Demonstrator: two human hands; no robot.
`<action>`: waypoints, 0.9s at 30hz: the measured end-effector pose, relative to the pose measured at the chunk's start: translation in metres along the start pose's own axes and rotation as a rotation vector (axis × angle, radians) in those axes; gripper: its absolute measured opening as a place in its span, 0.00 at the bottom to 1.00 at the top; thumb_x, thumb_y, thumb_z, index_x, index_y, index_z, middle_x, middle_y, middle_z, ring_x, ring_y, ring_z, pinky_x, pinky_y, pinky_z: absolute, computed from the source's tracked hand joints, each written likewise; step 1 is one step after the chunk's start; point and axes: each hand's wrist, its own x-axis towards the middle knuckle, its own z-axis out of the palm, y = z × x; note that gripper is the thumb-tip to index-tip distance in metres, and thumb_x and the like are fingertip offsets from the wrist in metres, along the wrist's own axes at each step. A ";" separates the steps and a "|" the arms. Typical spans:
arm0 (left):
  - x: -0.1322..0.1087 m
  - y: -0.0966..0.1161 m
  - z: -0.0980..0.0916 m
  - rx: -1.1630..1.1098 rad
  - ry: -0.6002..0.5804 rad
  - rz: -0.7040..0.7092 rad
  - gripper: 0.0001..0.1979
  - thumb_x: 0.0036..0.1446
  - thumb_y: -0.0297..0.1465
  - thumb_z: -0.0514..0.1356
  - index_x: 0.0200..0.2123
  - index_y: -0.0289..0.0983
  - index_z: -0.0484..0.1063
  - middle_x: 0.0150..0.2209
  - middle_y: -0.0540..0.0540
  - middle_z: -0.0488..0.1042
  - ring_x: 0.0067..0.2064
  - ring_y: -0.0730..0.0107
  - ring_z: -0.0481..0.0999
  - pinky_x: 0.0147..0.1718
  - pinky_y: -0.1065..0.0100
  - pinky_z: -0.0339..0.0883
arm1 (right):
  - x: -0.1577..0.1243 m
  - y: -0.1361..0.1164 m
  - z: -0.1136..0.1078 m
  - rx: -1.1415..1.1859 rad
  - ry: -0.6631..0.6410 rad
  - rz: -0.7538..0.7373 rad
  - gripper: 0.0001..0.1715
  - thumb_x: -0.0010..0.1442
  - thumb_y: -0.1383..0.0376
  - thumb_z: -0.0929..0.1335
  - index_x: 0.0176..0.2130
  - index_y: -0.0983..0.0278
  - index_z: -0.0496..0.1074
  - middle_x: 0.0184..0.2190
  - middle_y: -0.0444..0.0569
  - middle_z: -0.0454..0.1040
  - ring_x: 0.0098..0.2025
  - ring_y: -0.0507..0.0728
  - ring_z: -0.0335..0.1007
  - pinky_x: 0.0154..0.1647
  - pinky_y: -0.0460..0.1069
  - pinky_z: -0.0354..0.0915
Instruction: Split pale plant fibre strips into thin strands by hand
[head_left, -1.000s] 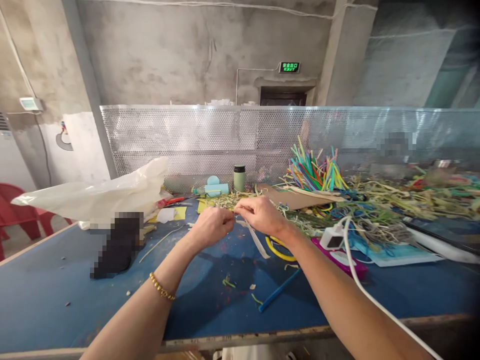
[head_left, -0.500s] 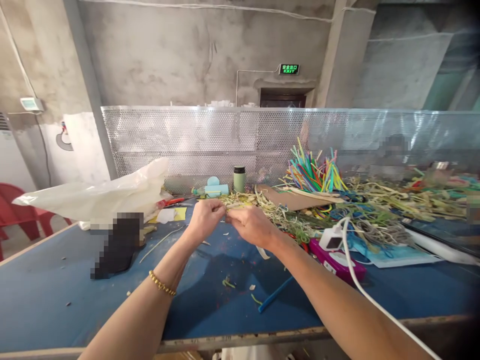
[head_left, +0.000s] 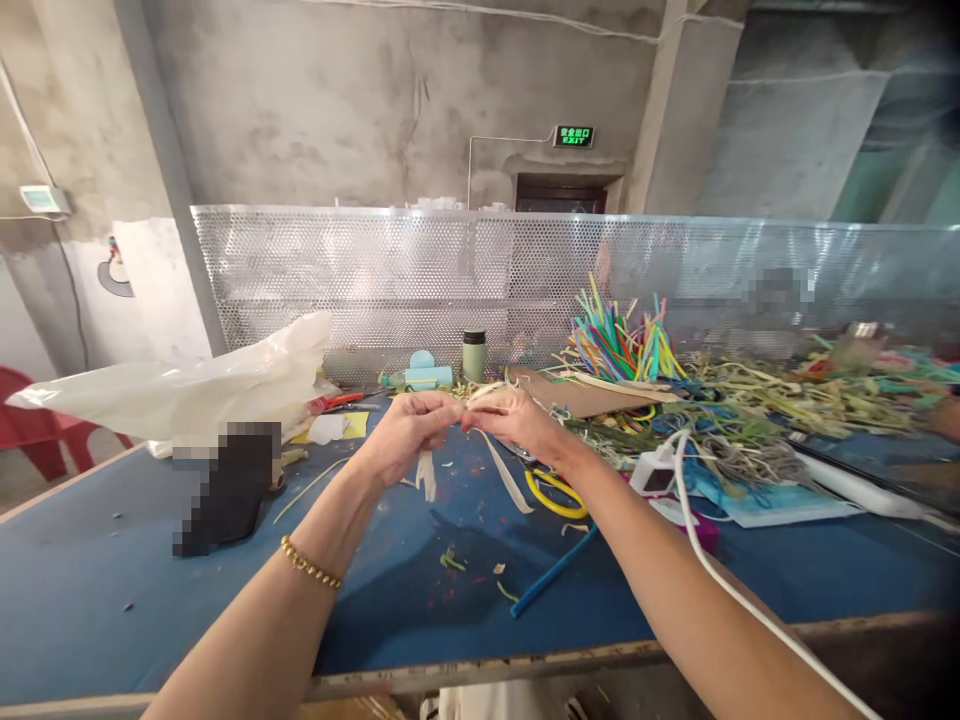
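My left hand (head_left: pixel 417 432) and my right hand (head_left: pixel 517 424) meet at the fingertips above the middle of the blue table, both closed in a pinch. A pale, flat, dried-leaf strip (head_left: pixel 426 476) hangs below my left fingers. Between my right finger and thumb a pale strip shows, its far part hidden by the hand. Another pale curled strip (head_left: pixel 507 477) runs down under my right hand; whether it hangs or lies on the table I cannot tell. Near my right wrist lies a yellow loop (head_left: pixel 555 494), with a blue stick (head_left: pixel 553 570) closer to me.
Plastic sheeting (head_left: pixel 225 375) and a dark, blurred-out object (head_left: pixel 232 490) lie left. A green bottle (head_left: pixel 473 358) stands behind the hands. Colourful pipe-like sticks (head_left: pixel 622 335), dried plant strips (head_left: pixel 780 400) and a charger with white cable (head_left: pixel 654 470) are right. A perforated metal screen (head_left: pixel 375 280) closes the back.
My left hand has turned and a pale strip now shows hanging below it. My right hand has shifted slightly, uncovering the yellow loop. The whole view has moved a little.
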 end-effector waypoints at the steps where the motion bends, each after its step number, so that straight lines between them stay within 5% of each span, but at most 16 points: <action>1: 0.001 -0.002 -0.002 -0.119 0.055 -0.037 0.11 0.53 0.36 0.63 0.29 0.33 0.75 0.16 0.57 0.54 0.18 0.82 0.48 0.19 0.73 0.41 | 0.000 0.002 0.002 0.012 -0.007 0.020 0.15 0.61 0.59 0.66 0.32 0.67 0.76 0.22 0.43 0.69 0.23 0.48 0.60 0.24 0.45 0.56; 5: 0.007 -0.011 -0.007 -0.336 0.131 -0.201 0.09 0.50 0.32 0.65 0.33 0.31 0.76 0.28 0.47 0.72 0.20 0.82 0.64 0.19 0.75 0.53 | 0.001 0.003 0.014 0.051 0.018 0.091 0.12 0.62 0.62 0.65 0.33 0.68 0.74 0.22 0.45 0.70 0.22 0.49 0.65 0.24 0.45 0.62; 8: 0.010 -0.013 -0.008 -0.416 0.156 -0.285 0.07 0.52 0.30 0.63 0.34 0.31 0.76 0.33 0.44 0.74 0.23 0.78 0.70 0.22 0.74 0.62 | 0.001 0.000 0.021 0.092 0.079 0.164 0.12 0.63 0.67 0.61 0.42 0.68 0.71 0.31 0.49 0.74 0.21 0.49 0.68 0.21 0.46 0.64; 18: 0.010 -0.015 -0.002 -0.370 0.325 -0.333 0.07 0.55 0.26 0.61 0.35 0.27 0.76 0.27 0.45 0.72 0.21 0.76 0.70 0.18 0.73 0.62 | 0.000 -0.005 0.026 -0.375 0.308 -0.027 0.12 0.62 0.74 0.59 0.42 0.63 0.67 0.24 0.43 0.74 0.26 0.52 0.68 0.31 0.47 0.59; 27: 0.011 -0.020 0.004 -0.460 0.351 -0.265 0.07 0.55 0.27 0.62 0.36 0.28 0.77 0.26 0.46 0.73 0.19 0.77 0.69 0.16 0.74 0.60 | 0.001 -0.008 0.041 -0.196 0.355 0.073 0.08 0.60 0.66 0.64 0.36 0.66 0.72 0.26 0.48 0.76 0.29 0.54 0.71 0.32 0.47 0.62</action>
